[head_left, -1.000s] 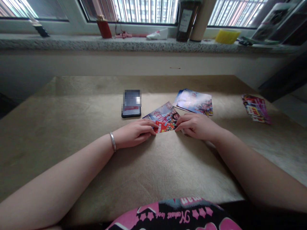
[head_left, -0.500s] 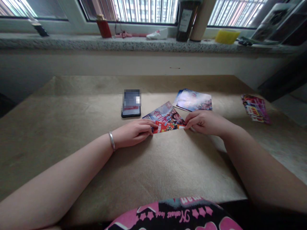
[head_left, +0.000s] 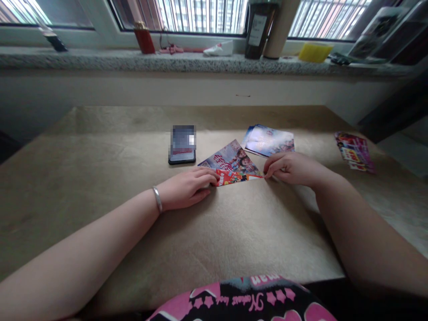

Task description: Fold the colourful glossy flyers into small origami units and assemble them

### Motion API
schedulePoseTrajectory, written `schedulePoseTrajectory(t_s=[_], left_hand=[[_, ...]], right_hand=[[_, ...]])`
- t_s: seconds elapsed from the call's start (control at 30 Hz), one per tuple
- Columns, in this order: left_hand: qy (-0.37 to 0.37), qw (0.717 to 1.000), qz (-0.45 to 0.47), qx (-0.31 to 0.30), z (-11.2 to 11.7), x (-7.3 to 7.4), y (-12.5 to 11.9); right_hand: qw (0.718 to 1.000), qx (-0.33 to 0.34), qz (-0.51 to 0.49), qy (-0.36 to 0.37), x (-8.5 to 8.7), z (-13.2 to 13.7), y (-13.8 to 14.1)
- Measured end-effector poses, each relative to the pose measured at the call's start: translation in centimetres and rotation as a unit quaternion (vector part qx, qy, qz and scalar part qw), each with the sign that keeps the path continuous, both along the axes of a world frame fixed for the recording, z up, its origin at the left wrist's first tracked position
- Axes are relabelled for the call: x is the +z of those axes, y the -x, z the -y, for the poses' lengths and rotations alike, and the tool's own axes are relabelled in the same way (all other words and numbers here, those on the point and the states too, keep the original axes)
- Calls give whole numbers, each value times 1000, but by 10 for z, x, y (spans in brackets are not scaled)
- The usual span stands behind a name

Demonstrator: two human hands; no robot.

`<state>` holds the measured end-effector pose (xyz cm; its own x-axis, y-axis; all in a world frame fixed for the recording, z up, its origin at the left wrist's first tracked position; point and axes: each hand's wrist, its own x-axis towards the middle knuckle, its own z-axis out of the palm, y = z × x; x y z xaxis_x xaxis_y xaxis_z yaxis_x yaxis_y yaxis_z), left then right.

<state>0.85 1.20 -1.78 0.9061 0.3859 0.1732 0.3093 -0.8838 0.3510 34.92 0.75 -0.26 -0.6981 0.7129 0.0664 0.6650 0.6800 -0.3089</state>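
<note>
- Tan, faintly shiny covering lay over the desk (head_left: 110, 142), its far edge set against a pale wall (head_left: 167, 87) and its far part crossed by a band of shade
- Midway between the desk's left and right edges lay a printed leaflet (head_left: 230, 160), one corner pointing toward the far edge, with a red folded strip along its near side
- The left hand (head_left: 189, 187), a silver bracelet (head_left: 157, 199) at its wrist, was loosely spread, fingers resting on the strip's left end without gripping
- The right hand (head_left: 294, 168) had its thumb and fingers drawn together at the strip's right tip; whether they pinched the paper, I could not tell
- A phone (head_left: 182, 155), its screen blurred, lay left of the leaflet, nearer the far left corner
- A stack of glossy sheets (head_left: 271, 140) lay just beyond the right hand, and magenta leaflets (head_left: 356, 152) near the desk's right edge
- Above the wall ran a speckled sill (head_left: 117, 63) bearing a red bottle (head_left: 144, 41), a dark labelled bottle (head_left: 258, 33) and a yellow block (head_left: 315, 52)
- Daylight came through the barred window (head_left: 200, 15), buildings showing behind
- At the near edge showed a black-and-pink garment (head_left: 240, 301)
</note>
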Motion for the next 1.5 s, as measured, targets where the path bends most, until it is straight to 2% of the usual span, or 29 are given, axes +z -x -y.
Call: schedulePoseTrajectory(t_s=[0.13, 0.23, 0.3, 0.4, 0.53, 0.73, 0.93, 1.13, 1.27, 1.5], left_hand=[[-68, 997, -31, 14, 6, -2, -3], [-74, 996, -46, 29, 8, -2, -4], [-63, 996, -44, 33, 9, 0, -5], [-51, 998, -38, 13, 8, 2, -6], [-71, 997, -28, -1, 7, 2, -6], [-111, 991, -47, 50, 8, 0, -6], [-175, 973, -44, 141, 7, -2, -4], [-195, 961, -10, 195, 7, -6, -2], [-217, 959, -20, 183, 9, -3, -3], [-212, 972, -53, 88, 11, 2, -6]], right_hand=[[999, -25, -12, -20, -3, 2, 6], [993, -92, -26, -73, -3, 8, 18], [988, -104, -48, -105, -2, 14, 28], [985, -73, -94, -123, 0, 20, 43], [982, -34, -67, -174, 0, 22, 54], [979, -28, -59, -195, -3, 21, 55], [987, 8, -58, -150, -7, 20, 56], [990, 51, -40, -125, -7, 19, 57], [991, 68, -23, -112, -11, 19, 59], [986, 51, -3, -156, -11, 25, 69]])
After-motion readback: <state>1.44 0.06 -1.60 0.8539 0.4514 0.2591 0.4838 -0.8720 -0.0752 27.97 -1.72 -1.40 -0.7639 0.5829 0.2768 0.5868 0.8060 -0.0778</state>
